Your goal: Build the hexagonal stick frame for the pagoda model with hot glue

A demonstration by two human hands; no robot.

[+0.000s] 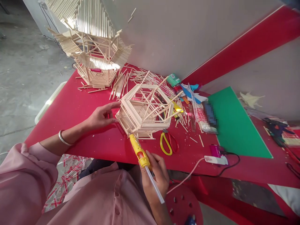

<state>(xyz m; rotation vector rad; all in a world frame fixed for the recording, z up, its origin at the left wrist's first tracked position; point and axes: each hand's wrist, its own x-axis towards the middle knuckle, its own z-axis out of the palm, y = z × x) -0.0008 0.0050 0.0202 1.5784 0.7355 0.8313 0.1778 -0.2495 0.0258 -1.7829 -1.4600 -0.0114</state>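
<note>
A six-sided frame of thin wooden sticks rests on the red table, with bare sticks jutting out from its top. At its left side, my left hand is closed on the edge, fingers at the upper part and thumb lower down. In my right hand is a yellow hot glue gun, and a clear glue stick pokes out of its back end. The gun's nozzle meets the lower front left corner of the frame. Whether fresh glue is there I cannot tell.
Behind stands a taller stick pagoda with tiered roofs. Loose sticks lie across the back of the red table. Scissors with yellow and red handles, a green board and a white power strip are nearby.
</note>
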